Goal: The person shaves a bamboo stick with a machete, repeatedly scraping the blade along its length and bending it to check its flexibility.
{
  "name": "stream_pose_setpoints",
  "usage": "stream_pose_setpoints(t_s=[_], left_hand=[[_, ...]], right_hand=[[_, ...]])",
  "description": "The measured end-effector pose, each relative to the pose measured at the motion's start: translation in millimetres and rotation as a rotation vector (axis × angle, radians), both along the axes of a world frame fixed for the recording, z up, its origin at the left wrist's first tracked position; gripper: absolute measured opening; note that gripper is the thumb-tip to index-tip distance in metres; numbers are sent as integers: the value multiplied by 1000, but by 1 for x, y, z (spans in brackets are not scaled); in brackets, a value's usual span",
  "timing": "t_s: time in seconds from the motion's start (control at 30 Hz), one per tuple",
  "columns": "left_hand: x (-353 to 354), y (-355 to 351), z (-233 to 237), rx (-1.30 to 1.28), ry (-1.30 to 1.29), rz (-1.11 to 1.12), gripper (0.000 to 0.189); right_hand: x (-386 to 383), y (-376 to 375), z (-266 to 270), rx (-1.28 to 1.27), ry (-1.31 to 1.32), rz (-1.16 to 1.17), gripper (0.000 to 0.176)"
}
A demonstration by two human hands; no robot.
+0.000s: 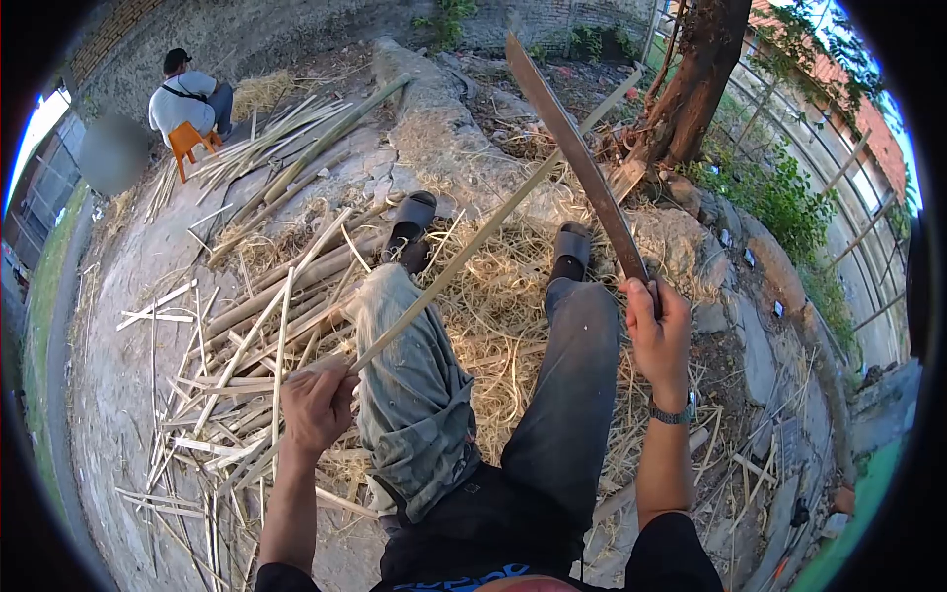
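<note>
My left hand is closed round the lower end of a long bamboo strip, which slants up and away to the right across my knees. My right hand, with a watch on its wrist, is closed on the handle end of a machete. The long dark blade points up and to the left, and its middle overlaps the far part of the strip in this view. Most of the machete's handle is hidden by my fingers. Pale shavings cover the ground between my legs.
Split bamboo pieces and poles lie heaped to my left, with more bamboo poles further off. A person sits on an orange chair at the back left. A tree trunk and a low stone edge stand on the right.
</note>
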State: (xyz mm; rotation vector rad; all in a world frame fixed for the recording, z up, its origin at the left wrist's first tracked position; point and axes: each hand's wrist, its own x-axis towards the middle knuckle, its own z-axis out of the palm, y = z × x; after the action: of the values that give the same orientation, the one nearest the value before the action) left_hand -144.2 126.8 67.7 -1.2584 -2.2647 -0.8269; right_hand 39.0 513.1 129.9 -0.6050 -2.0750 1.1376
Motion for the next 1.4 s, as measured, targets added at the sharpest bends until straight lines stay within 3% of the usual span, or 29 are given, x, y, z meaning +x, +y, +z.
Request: stream_pose_setpoints(t_s=[0.3, 0.5, 0.63, 0.77, 0.93, 1.03, 1.2, 1.3, 1.4], left_hand=[[4, -37, -17, 43, 131, 120, 12], [7, -40, -18, 77, 164, 142, 9], [8, -38, -18, 98, 105, 103, 10], [14, -32, -26, 133, -8, 9, 12], [24, -26, -28, 74, -44, -24, 12], [26, -29, -31, 89, -49, -20, 12], [29, -41, -28, 62, -7, 46, 13], [33, -49, -28, 12, -15, 43, 13], [34, -60, -34, 34, -86, 92, 13]], right_hand=[[-8, -16, 14, -311, 230, -22, 36], [-14, -18, 20, -335, 284, -35, 44], [-18, -20, 26, -342, 340, 30, 39], [-32, -21, 30, -138, 393, 10, 34], [-51, -29, 52, -210, 425, 82, 36], [-58, -25, 53, -2, 460, 8, 35], [-56, -13, 51, 183, 209, -6, 28], [-57, -12, 49, 21, 297, 139, 21], [-55, -8, 47, 90, 237, 128, 16]])
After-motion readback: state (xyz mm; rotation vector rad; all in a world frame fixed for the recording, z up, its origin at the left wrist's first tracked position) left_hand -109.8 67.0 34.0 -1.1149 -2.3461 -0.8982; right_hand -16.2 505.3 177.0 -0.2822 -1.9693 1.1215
